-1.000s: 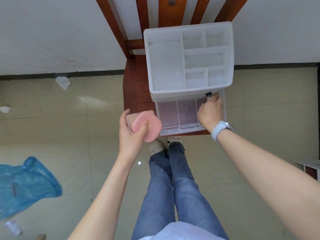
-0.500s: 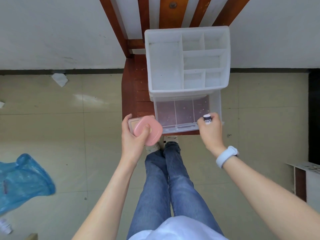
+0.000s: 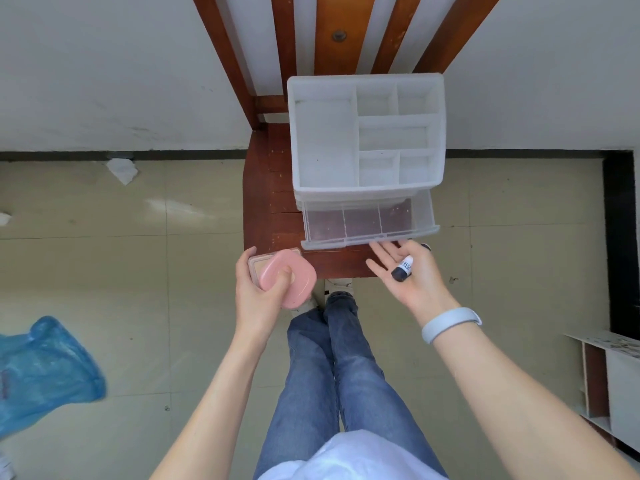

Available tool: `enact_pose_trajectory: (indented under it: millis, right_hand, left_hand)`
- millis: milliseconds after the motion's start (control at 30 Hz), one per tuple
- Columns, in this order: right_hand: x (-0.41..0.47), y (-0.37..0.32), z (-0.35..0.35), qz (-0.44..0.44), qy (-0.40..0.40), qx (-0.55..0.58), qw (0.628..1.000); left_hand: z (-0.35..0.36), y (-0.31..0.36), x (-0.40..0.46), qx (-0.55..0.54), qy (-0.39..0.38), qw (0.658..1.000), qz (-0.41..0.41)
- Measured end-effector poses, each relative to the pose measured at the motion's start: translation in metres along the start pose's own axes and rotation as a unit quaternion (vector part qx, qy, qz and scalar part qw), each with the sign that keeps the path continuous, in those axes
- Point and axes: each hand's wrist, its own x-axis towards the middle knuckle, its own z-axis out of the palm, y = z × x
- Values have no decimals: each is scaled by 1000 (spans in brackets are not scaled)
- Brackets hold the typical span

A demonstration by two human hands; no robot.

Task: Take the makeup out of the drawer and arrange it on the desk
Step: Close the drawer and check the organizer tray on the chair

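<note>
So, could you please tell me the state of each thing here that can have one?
Clear plastic drawer: pulled open, looks empty.
White plastic organiser top tray: compartments look empty.
Pink rounded compact: closed, gripped by left hand.
Small dark tube: lying in open right hand.

Both forearms are extended forward. The left hand [image 3: 258,296] is curled in a grip, thumb on top; the right hand [image 3: 410,277] is turned palm-up, fingers loosely spread.
</note>
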Motion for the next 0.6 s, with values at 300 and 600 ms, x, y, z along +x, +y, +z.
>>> enact_pose_trajectory:
  millis: [300, 600]
  right_hand:
    - [16, -21, 56, -15, -44, 39, 998]
    - [-9, -12, 60, 38, -48, -218, 974]
  left_hand:
    - [-11, 0, -8, -43, 28, 999, -10]
    - [-30, -1, -53, -166, 146, 974, -56]
